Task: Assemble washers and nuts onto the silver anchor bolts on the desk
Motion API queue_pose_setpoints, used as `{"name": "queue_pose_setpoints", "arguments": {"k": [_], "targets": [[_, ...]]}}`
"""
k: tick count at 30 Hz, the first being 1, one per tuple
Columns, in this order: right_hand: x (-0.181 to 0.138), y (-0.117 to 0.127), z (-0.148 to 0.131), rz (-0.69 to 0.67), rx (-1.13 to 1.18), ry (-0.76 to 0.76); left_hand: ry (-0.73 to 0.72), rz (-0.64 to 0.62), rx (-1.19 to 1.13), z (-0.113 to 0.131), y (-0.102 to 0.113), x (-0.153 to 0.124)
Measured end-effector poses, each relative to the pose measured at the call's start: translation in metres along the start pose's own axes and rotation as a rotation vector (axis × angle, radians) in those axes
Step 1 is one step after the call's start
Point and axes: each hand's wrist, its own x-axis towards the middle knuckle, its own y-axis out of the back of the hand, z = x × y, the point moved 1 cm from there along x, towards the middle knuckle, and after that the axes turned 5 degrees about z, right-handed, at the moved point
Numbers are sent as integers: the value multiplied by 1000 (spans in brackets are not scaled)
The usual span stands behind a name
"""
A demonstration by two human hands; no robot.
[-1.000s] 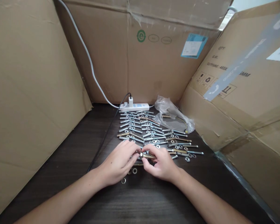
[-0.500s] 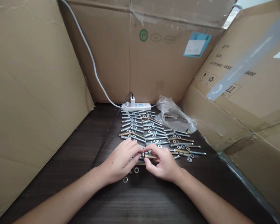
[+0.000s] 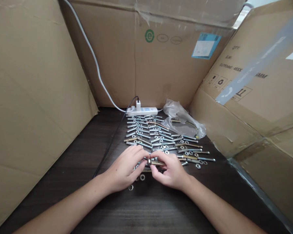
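Both my hands meet over the near end of a spread of metal bolts, nuts and washers (image 3: 158,138) on a dark wooden table (image 3: 141,208). My right hand (image 3: 169,172) grips a brass-coloured bolt (image 3: 157,162) lying crosswise. My left hand (image 3: 125,169) pinches the small nut (image 3: 148,161) at the bolt's left end with its fingertips. A few loose washers (image 3: 142,177) lie just below my left fingers, one ring (image 3: 131,187) near the wrist.
Cardboard boxes wall the table on the left (image 3: 31,97), back (image 3: 146,55) and right (image 3: 258,97). A white power strip (image 3: 142,111) with a charger and a black cable (image 3: 109,146) sits at the back. A crumpled clear plastic bag (image 3: 183,122) lies at the back right.
My hands have stayed together on the bolt; only the fingers shifted slightly. The view moved a little.
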Motion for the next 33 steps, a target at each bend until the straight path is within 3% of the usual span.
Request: {"name": "queue_pose_setpoints", "arguments": {"k": [4, 28, 33], "targets": [[1, -1, 0, 13, -8, 14, -71, -4, -12, -1, -1, -1], [-1, 0, -1, 47, 0, 38, 4, -67, 37, 0, -1, 1], [0, 0, 0, 42, -6, 19, 46, -14, 24, 1, 0, 1]]}}
